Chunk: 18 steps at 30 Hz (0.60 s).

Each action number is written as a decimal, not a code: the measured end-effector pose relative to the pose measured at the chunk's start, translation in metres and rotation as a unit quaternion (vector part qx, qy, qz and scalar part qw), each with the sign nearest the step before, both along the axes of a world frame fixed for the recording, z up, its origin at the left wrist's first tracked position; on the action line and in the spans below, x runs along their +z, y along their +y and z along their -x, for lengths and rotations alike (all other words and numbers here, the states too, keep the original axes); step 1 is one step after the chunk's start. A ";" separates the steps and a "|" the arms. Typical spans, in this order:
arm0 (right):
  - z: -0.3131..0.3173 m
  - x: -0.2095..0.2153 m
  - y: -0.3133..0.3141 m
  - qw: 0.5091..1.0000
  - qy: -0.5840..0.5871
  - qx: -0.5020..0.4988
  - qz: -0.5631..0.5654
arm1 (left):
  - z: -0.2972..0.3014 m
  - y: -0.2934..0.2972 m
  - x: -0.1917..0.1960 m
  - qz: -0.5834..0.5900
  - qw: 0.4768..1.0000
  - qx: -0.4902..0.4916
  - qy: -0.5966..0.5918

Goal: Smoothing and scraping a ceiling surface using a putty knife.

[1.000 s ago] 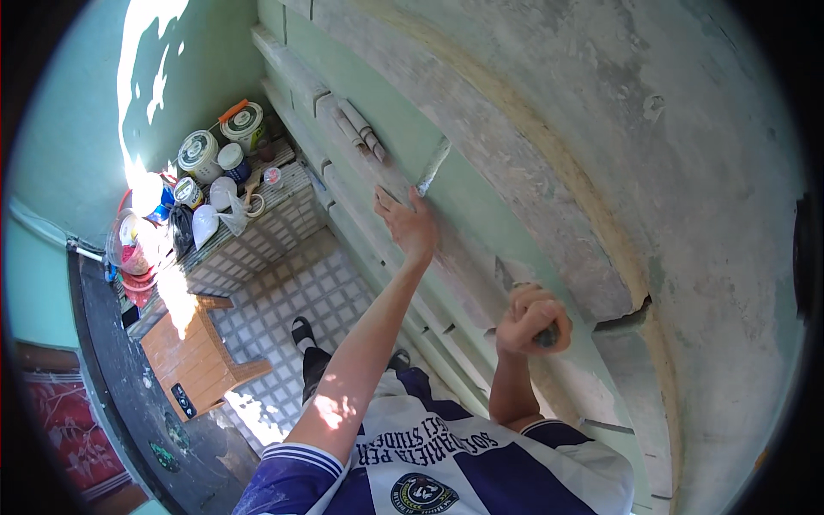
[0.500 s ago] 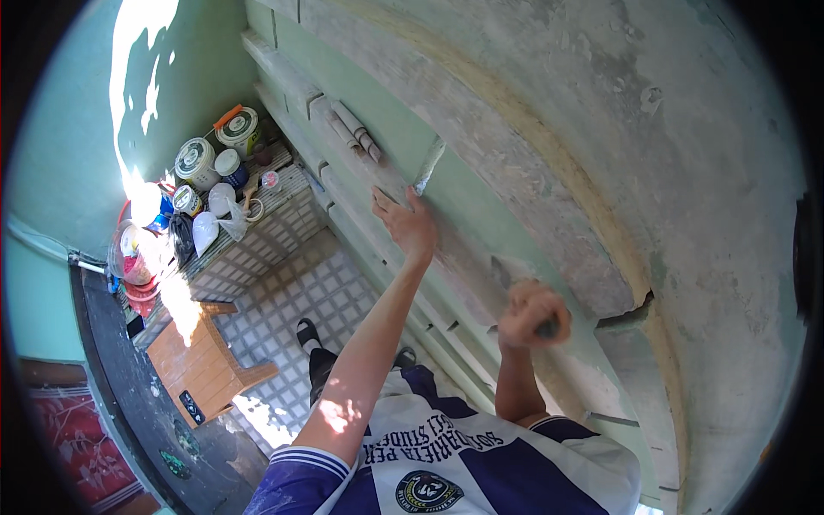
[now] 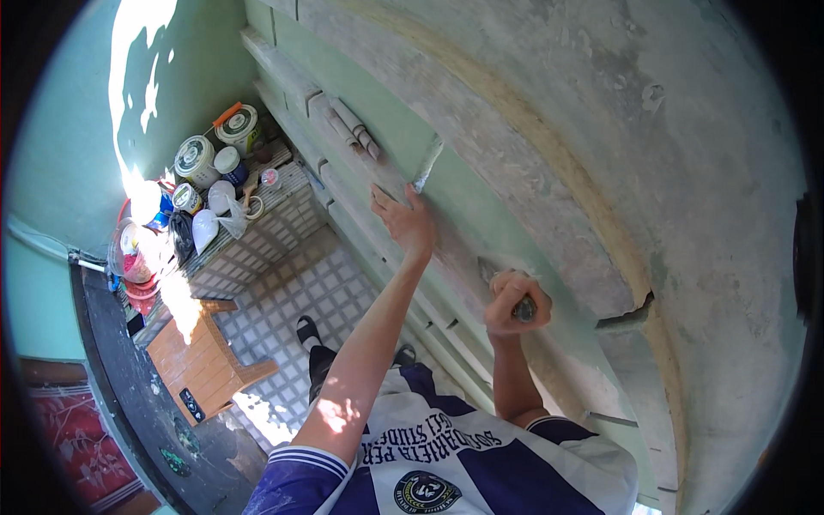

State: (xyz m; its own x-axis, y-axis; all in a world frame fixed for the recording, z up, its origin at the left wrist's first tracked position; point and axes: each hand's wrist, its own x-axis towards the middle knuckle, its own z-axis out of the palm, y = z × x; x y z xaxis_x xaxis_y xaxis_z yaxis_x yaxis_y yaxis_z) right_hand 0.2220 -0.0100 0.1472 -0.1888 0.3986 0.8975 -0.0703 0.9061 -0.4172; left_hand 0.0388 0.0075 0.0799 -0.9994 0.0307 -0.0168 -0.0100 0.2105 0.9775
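Note:
My left hand point(image 3: 407, 225) rests with fingers spread on the dusty ledge of the pale green wall point(image 3: 474, 219). My right hand point(image 3: 517, 302) is wrapped round the handle of a scraper point(image 3: 487, 269), whose grey blade pokes out past the fingers against the ledge. The handle's dark round end shows at the near side of the fist; the rest of it is hidden. Beyond my left hand, rolled grey sheets point(image 3: 354, 129) lie on the same ledge. A whitish rough strip point(image 3: 428, 163) crosses the green panel just above my left fingers.
A thick yellowish ridge point(image 3: 601, 223) curves along the wall to the right. At the left, a tiled counter point(image 3: 275, 215) bears paint buckets point(image 3: 196, 161), bags and a tape roll point(image 3: 255, 208). A wooden stool point(image 3: 193, 365) with a dark phone-like object point(image 3: 191, 405) stands below on the tiled floor.
My right hand has shifted slightly left and down with the scraper, its blade moving left along the ledge. My left hand has stayed in place.

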 end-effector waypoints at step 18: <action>0.007 0.017 0.001 0.986 0.101 0.118 0.062 | 0.000 0.002 0.001 0.018 1.000 0.003 -0.004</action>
State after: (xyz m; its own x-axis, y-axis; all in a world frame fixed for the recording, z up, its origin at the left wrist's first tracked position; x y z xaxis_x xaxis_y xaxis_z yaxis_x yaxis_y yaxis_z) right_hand 0.2151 -0.0090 0.1640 -0.1117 0.4749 0.8729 -0.3652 0.7974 -0.4805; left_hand 0.0383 0.0096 0.0812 -0.9994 0.0240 -0.0263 -0.0196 0.2455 0.9692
